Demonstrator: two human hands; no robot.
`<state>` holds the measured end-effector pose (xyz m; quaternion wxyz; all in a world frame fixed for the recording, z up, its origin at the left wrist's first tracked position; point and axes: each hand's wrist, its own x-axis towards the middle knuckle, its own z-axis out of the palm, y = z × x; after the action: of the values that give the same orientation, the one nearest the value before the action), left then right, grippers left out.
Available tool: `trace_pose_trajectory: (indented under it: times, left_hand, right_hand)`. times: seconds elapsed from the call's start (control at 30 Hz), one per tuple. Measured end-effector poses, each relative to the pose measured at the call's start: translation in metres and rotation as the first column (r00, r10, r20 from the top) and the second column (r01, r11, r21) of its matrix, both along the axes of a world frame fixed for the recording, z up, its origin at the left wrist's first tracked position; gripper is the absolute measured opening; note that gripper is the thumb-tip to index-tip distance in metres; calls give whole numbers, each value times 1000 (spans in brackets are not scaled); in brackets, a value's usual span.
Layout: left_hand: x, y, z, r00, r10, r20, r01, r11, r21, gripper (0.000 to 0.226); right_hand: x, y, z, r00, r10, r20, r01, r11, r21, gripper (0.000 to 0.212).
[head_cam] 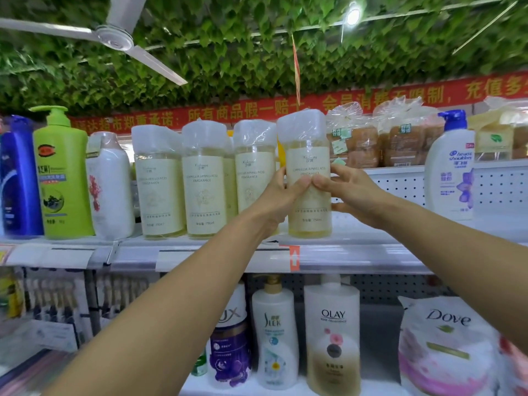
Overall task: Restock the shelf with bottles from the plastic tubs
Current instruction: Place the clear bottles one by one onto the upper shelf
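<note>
Both hands were wrapped around one pale yellow camellia fragrance bottle (pixel 309 178) that stood upright on the front edge of the top shelf (pixel 357 254), its base resting on the shelf board. The left hand (pixel 278 200) gripped the bottle's left side with the thumb across the cream label, and the right hand (pixel 350 192) held the right side, its thumb meeting the left thumb near the middle of the label while the fingers curled behind. The bottle's cap was sealed under clear plastic film. Just to its left stood three matching bottles (pixel 203 178) in a row, also film-capped and upright, the nearest one partly hidden by the left hand. Further left on the same shelf stood a white bottle with a red flower print (pixel 110 187), a green pump bottle (pixel 63 172) and a blue bottle (pixel 18 178). To the right, well apart from the held bottle, stood a white Head & Shoulders pump bottle (pixel 453 167), with bagged bread loaves (pixel 380 138) behind. On the shelf below stood an Olay bottle (pixel 331 335), a white Slek pump bottle (pixel 275 335) and a Dove refill pouch (pixel 445 347)
</note>
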<state>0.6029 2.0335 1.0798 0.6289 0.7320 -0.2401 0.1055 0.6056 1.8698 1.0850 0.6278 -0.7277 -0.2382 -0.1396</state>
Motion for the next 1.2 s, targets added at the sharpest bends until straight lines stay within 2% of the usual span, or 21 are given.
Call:
trace_pose_trajectory:
  times: [0.17, 0.57, 0.73, 0.9, 0.97, 1.03, 1.2]
  left_hand:
    - [-2, 4, -7, 999, 37, -2, -37, 999, 28, 49]
    - [3, 0, -24, 984, 179, 0, -179, 982, 68, 57]
    - [7, -3, -25, 971, 229, 71, -238, 954, 183, 60]
    - [20, -3, -19, 975, 220, 7, -202, 880, 431, 79]
    - [25, -4, -16, 971, 235, -44, -181, 844, 505, 88]
    - [29, -4, -14, 966, 241, -90, -155, 825, 543, 93]
    - [37, 1, -16, 964, 218, -153, -109, 846, 521, 94]
  right_hand:
    - [-4, 4, -13, 995, -97, -34, 89, 978, -187, 59]
    - [-4, 11, -17, 987, -157, -27, 146, 958, -248, 54]
    - [5, 16, -16, 984, -170, -52, 152, 956, -249, 53]
    - [16, 20, -13, 976, -205, -77, 179, 949, -261, 50]
    - [20, 22, -12, 972, -221, -74, 193, 942, -275, 37]
    - [23, 22, -11, 972, -226, -60, 200, 936, -289, 14]
    - [24, 28, -11, 975, -216, -43, 195, 940, -281, 26]
